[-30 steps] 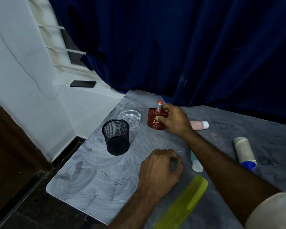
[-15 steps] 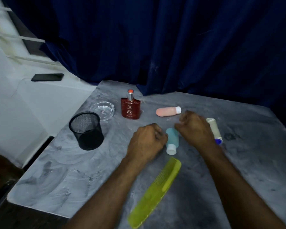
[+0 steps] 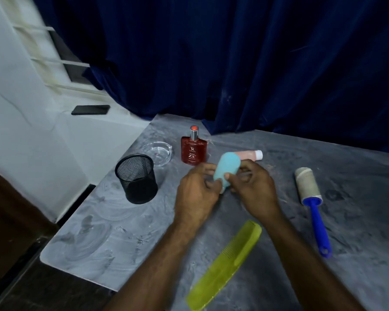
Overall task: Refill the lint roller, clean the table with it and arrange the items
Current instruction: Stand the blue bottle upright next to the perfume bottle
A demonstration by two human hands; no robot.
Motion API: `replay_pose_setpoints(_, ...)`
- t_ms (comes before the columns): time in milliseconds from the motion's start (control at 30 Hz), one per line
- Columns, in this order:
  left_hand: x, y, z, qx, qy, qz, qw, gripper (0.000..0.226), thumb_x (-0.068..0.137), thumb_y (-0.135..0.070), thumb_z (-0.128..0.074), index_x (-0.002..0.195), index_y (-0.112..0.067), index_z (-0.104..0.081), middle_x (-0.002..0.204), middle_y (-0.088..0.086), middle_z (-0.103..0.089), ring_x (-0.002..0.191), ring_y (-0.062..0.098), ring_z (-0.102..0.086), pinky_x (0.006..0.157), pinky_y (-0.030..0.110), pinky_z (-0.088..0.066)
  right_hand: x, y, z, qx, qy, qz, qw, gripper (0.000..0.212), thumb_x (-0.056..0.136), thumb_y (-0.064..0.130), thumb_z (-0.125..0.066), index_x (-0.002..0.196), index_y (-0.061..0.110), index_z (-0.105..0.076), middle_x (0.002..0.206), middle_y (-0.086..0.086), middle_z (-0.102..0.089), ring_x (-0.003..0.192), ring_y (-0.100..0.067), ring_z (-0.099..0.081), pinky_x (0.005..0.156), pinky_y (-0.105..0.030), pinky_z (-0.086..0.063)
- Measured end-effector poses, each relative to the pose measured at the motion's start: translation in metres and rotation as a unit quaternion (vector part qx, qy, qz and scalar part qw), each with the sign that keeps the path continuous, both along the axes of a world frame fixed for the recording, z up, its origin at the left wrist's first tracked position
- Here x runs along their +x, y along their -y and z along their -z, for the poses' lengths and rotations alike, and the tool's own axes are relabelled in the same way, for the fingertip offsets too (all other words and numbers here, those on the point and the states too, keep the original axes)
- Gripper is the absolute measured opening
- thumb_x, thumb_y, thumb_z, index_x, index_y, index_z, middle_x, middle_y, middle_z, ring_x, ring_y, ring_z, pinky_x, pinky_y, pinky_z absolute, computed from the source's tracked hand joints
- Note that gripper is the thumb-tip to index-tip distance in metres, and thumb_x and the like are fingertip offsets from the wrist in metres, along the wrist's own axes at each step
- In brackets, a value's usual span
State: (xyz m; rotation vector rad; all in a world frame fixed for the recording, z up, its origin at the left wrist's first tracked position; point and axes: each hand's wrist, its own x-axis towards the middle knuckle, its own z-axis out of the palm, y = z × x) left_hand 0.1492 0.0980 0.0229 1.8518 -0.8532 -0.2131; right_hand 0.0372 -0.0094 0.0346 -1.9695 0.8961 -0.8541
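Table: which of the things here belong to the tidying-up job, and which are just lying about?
Job: blue bottle, held in left hand and right hand; lint roller; green comb; red perfume bottle; pink bottle; mesh cup; glass ashtray.
Lying about: black phone on the ledge; blue curtain.

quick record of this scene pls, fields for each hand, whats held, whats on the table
held: blue bottle, tilted, cap end low
left hand: grips the bottle's lower end
right hand: thumb pinches the bottle's side
standing on table: red perfume bottle, black mesh cup
lying on table: pink bottle, lint roller, green comb
also on table: glass ashtray
on ledge: phone
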Motion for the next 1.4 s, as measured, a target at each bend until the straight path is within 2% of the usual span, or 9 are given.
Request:
replay_pose_setpoints(100,0.011,-0.014,-0.001,-0.029,-0.002,-0.038,0.999,0.039,0.090,-0.022,-0.075,0.127,-0.029,-0.067,0.119,-0.011,-0.075,0.082,0.001,-0.074,0.076,0.037,-0.065,0.031,-0.012,-0.008,-0.056,-0.022,-0.051,0.997,0.025,0.094,0.025,-0.074,0.117,0.018,-0.067,0.110,-0.002,-0.071,0.093,-0.013,-0.069,0.077,-0.033,-0.060)
replay_pose_setpoints(167,0.019,-0.021,0.000,-0.035,-0.004,-0.053,0.998,0.045,0.091,-0.018,-0.074,0.133,-0.029,-0.061,0.125,-0.010,-0.073,0.088,0.001,-0.074,0.076,0.035,-0.065,0.049,-0.018,-0.011,-0.084,-0.029,-0.079,0.993,0.025,0.096,0.022,-0.071,0.119,0.016,-0.066,0.114,-0.003,-0.070,0.096,-0.012,-0.067,0.080,-0.030,-0.058)
replay_pose_setpoints(333,0.034,-0.023,0.002,-0.020,-0.010,-0.068,0.997,0.064,0.087,-0.005,-0.073,0.145,-0.020,-0.052,0.131,0.002,-0.070,0.105,0.013,-0.073,0.089,0.037,-0.063,0.080,-0.021,-0.008,-0.091,-0.048,-0.101,0.990,0.027,0.096,0.019,-0.070,0.122,0.013,-0.067,0.117,-0.006,-0.071,0.099,-0.018,-0.070,0.087,-0.041,-0.059)
replay_pose_setpoints(467,0.040,-0.020,0.003,-0.006,-0.003,-0.068,0.998,0.067,0.087,-0.008,-0.075,0.147,-0.020,-0.050,0.138,0.005,-0.065,0.114,0.016,-0.070,0.095,0.042,-0.062,0.088,-0.018,-0.002,-0.099,-0.059,-0.098,0.988,0.029,0.096,0.019,-0.070,0.124,0.012,-0.067,0.117,-0.007,-0.071,0.098,-0.018,-0.071,0.088,-0.042,-0.059)
replay_pose_setpoints(633,0.042,-0.019,0.007,0.000,-0.015,-0.056,0.998,0.070,0.086,-0.012,-0.078,0.149,-0.018,-0.050,0.136,0.007,-0.066,0.111,0.018,-0.072,0.093,0.046,-0.063,0.091,-0.015,0.004,-0.104,-0.080,-0.100,0.986,0.028,0.097,0.022,-0.068,0.124,0.014,-0.067,0.120,-0.005,-0.070,0.100,-0.016,-0.069,0.089,-0.041,-0.060)
replay_pose_setpoints(800,0.040,-0.023,0.012,0.010,0.002,-0.050,0.999,0.071,0.086,-0.015,-0.080,0.150,-0.017,-0.049,0.139,0.007,-0.066,0.104,0.014,-0.074,0.090,0.044,-0.064,0.087,-0.015,0.008,-0.132,-0.103,-0.100,0.981,0.029,0.099,0.025,-0.065,0.125,0.014,-0.065,0.121,-0.006,-0.068,0.103,-0.019,-0.066,0.090,-0.044,-0.057)
replay_pose_setpoints(933,0.037,-0.026,0.014,0.008,0.003,-0.045,0.999,0.072,0.086,-0.013,-0.080,0.151,-0.017,-0.049,0.141,0.005,-0.064,0.105,0.012,-0.074,0.089,0.041,-0.064,0.085,-0.018,0.010,-0.136,-0.104,-0.095,0.981,0.030,0.099,0.026,-0.064,0.128,0.016,-0.063,0.123,-0.005,-0.067,0.103,-0.017,-0.066,0.091,-0.042,-0.058)
replay_pose_setpoints(1167,0.036,-0.029,0.013,0.005,-0.020,-0.039,0.999,0.076,0.086,-0.014,-0.081,0.154,-0.020,-0.049,0.143,0.004,-0.064,0.108,0.014,-0.074,0.093,0.046,-0.063,0.083,-0.021,0.009,-0.139,-0.104,-0.098,0.980,0.028,0.099,0.024,-0.062,0.126,0.015,-0.064,0.121,-0.006,-0.067,0.101,-0.019,-0.066,0.088,-0.044,-0.057)
replay_pose_setpoints(1400,0.036,-0.030,0.015,0.008,-0.015,-0.040,0.999,0.077,0.087,-0.016,-0.081,0.156,-0.022,-0.047,0.144,0.003,-0.063,0.108,0.012,-0.073,0.092,0.045,-0.064,0.081,-0.022,0.008,-0.133,-0.101,-0.100,0.981,0.031,0.102,0.025,-0.060,0.130,0.013,-0.063,0.126,-0.007,-0.066,0.104,-0.018,-0.066,0.091,-0.041,-0.057)
